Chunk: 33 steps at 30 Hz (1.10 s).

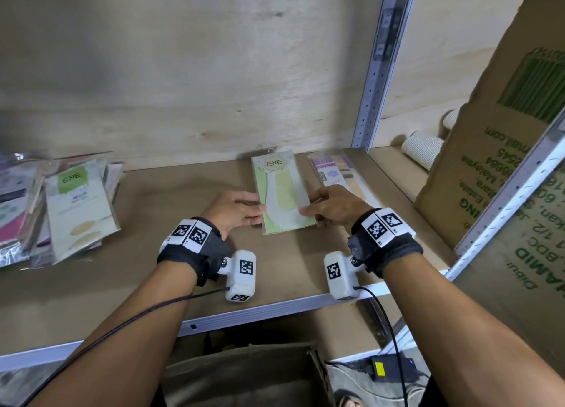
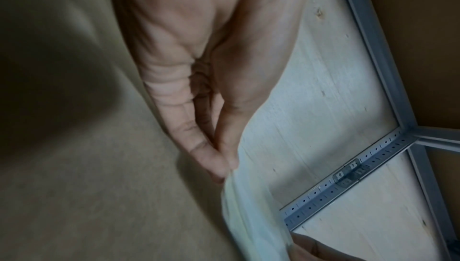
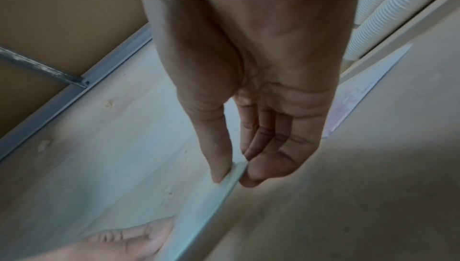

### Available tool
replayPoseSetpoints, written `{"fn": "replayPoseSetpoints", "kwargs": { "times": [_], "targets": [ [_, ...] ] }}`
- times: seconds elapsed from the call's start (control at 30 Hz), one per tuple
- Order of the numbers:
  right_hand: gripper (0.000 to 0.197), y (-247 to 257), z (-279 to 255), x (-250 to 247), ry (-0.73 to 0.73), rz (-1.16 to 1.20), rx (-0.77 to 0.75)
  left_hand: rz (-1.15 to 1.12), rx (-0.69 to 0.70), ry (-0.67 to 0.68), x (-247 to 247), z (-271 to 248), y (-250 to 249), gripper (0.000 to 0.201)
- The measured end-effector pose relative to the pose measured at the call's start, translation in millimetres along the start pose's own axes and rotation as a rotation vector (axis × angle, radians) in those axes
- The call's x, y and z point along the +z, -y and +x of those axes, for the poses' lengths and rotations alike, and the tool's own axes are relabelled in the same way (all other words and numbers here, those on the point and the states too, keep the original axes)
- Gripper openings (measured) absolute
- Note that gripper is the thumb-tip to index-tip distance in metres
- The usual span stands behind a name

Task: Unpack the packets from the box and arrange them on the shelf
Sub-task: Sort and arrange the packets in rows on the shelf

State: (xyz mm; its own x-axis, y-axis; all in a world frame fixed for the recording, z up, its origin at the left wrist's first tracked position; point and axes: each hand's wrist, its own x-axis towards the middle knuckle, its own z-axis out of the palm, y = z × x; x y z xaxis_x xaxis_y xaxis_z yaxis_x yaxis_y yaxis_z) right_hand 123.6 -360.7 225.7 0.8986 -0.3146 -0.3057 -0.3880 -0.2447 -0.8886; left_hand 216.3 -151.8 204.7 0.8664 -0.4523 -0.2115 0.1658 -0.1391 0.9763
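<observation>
A pale green packet [image 1: 282,192] with a round "ENE" label lies lengthwise on the brown shelf board [image 1: 171,266]. My left hand [image 1: 237,210] pinches its left edge between thumb and fingers, seen edge-on as the packet [image 2: 251,206] in the left wrist view. On the other side, my right hand [image 1: 331,207] pinches the right edge; the packet [image 3: 236,169] sits between thumb and fingertips there. A purple-topped packet [image 1: 336,169] lies just right of it, partly under my right hand. The open cardboard box [image 1: 244,376] stands below the shelf.
A loose pile of packets [image 1: 61,204] covers the shelf's left end. A perforated metal upright [image 1: 377,70] stands behind the purple packet. Ribbed paper cups [image 1: 423,148] and a large printed carton [image 1: 504,161] fill the bay to the right. Plywood backs the shelf.
</observation>
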Motion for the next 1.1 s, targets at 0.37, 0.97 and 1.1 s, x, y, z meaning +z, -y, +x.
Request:
{"fn": "replayPoseSetpoints", "kwargs": {
  "times": [0.37, 0.97, 1.1],
  "targets": [
    [0.029, -4, 1, -7, -0.139, -0.163, 0.059, -0.017, -0.06, -0.032, -3, 3, -4, 0.05],
    [0.036, -3, 16, -3, -0.167, -0.121, -0.04, -0.037, -0.002, 0.008, 9, 10, -10, 0.054],
    [0.037, -1, 17, -3, -0.163, -0.135, -0.044, -0.045, 0.009, 0.002, 12, 15, -9, 0.055]
  ]
}}
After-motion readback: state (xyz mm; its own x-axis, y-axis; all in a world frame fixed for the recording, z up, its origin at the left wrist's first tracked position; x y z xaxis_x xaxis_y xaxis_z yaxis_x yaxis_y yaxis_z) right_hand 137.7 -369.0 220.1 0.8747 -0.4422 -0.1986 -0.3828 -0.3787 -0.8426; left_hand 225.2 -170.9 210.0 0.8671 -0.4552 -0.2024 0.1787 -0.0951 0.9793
